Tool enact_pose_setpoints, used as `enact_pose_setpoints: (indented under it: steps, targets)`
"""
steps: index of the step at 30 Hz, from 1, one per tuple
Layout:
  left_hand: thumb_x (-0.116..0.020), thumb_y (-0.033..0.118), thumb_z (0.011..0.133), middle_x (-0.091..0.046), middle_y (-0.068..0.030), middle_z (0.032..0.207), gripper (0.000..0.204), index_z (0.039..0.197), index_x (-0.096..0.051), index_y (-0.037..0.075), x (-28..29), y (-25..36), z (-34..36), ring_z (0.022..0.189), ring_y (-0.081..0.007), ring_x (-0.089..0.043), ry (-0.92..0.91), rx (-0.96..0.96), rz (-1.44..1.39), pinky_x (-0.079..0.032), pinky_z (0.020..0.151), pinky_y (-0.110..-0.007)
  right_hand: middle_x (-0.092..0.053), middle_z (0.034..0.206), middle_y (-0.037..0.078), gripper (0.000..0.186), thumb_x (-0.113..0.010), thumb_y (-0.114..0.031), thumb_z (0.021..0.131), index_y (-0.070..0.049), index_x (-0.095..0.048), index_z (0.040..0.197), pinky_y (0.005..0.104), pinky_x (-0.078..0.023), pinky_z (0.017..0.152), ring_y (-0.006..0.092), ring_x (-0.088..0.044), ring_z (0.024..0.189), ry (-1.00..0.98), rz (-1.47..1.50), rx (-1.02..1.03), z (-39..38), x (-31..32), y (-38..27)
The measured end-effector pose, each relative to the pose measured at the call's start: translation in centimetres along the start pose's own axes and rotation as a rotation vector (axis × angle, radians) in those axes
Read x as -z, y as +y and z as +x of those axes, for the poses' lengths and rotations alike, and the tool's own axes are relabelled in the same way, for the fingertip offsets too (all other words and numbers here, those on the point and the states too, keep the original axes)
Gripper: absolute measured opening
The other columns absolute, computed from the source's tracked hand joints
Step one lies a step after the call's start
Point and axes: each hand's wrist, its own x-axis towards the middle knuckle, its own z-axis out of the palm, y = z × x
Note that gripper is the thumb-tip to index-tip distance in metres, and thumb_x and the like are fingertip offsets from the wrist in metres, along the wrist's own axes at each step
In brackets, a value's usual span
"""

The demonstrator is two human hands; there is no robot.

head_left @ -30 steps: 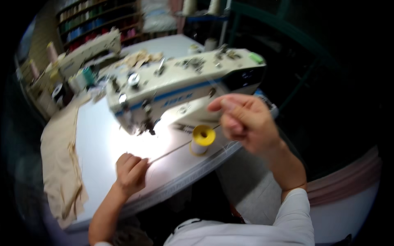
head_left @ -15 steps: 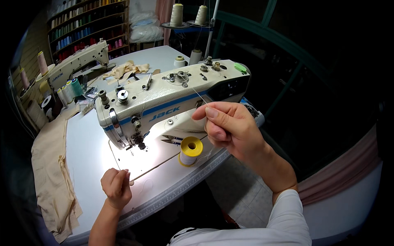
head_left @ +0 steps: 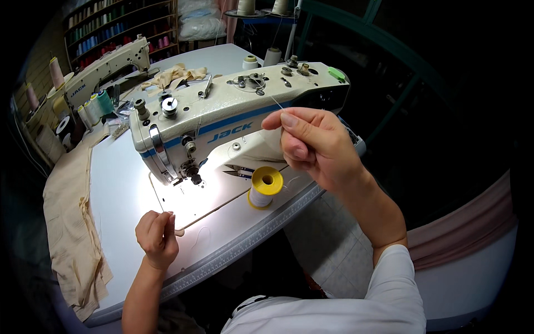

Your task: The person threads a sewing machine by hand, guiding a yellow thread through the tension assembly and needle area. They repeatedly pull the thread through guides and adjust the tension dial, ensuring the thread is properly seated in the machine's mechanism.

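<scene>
My right hand (head_left: 317, 145) is raised in front of the sewing machine arm (head_left: 245, 106), thumb and forefinger pinching a fine pale thread (head_left: 277, 103). The thread slants up and left from the fingertips, toward the machine's top. My left hand (head_left: 157, 236) is closed in a pinch at the near left corner of the machine bed, just in front of the lit needle area. What it holds, if anything, is too small to make out. Beneath my right hand, a yellow-ended spool of white thread (head_left: 265, 192) stands upright on the table. Thread snips (head_left: 239, 171) lie behind it.
Beige cloth (head_left: 69, 222) drapes over the table's left side. A second sewing machine (head_left: 105, 69), small thread spools (head_left: 94, 108) and cloth scraps (head_left: 175, 77) sit farther back. A ruler strip (head_left: 233, 250) runs along the near table edge. Thread cones (head_left: 246, 6) stand on a rack behind.
The whole view has shifted, so the machine and table sit higher in it. My right hand has risen slightly against the machine, still pinching the thread. The left hand keeps its pinch.
</scene>
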Motion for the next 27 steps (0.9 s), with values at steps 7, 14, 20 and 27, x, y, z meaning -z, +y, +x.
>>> enact_pose_setpoints:
  steps: [7,14,20,27]
  targets:
    - [-0.067,-0.011,0.075,-0.047,-0.0083,0.056,0.010,0.080,-0.062,-0.003,-0.1,-0.3,-0.2,0.046,-0.0212,-0.043,-0.001,0.012,-0.001,-0.030,0.045,-0.033,-0.049,0.058,-0.004,0.031,-0.048,-0.021,0.106,0.005,-0.065,0.110,0.0193,-0.032,0.045,0.0037,-0.038,0.048,-0.013,-0.002,0.013,1.1,0.4,0.0]
    - [-0.068,-0.011,0.075,-0.047,-0.0077,0.055,0.010,0.079,-0.062,-0.003,-0.2,-0.2,-0.2,0.046,-0.0206,-0.043,0.017,0.010,-0.002,-0.030,0.045,-0.033,-0.050,0.060,-0.002,0.032,-0.048,-0.021,0.106,0.006,-0.064,0.112,0.0196,-0.033,0.046,0.0042,-0.040,0.050,-0.026,0.023,-0.031,1.1,0.5,0.2]
    - [-0.068,-0.010,0.075,-0.047,-0.0077,0.055,0.011,0.080,-0.062,-0.002,-0.3,-0.2,-0.1,0.046,-0.0204,-0.043,0.007,0.008,-0.010,-0.030,0.045,-0.033,-0.051,0.061,-0.002,0.031,-0.049,-0.020,0.106,0.006,-0.064,0.112,0.0191,-0.032,0.045,0.0036,-0.041,0.050,-0.065,-0.009,0.002,0.8,0.6,0.5]
    - [-0.068,-0.011,0.074,-0.050,-0.0094,0.058,0.013,0.082,-0.063,-0.002,0.0,-0.3,-0.2,0.047,-0.0226,-0.045,-0.002,0.032,-0.013,-0.031,0.045,-0.034,-0.052,0.063,-0.003,0.031,-0.049,-0.021,0.106,0.005,-0.064,0.112,0.0175,-0.033,0.046,0.0028,-0.042,0.052,-0.054,-0.028,0.021,0.8,0.3,0.8]
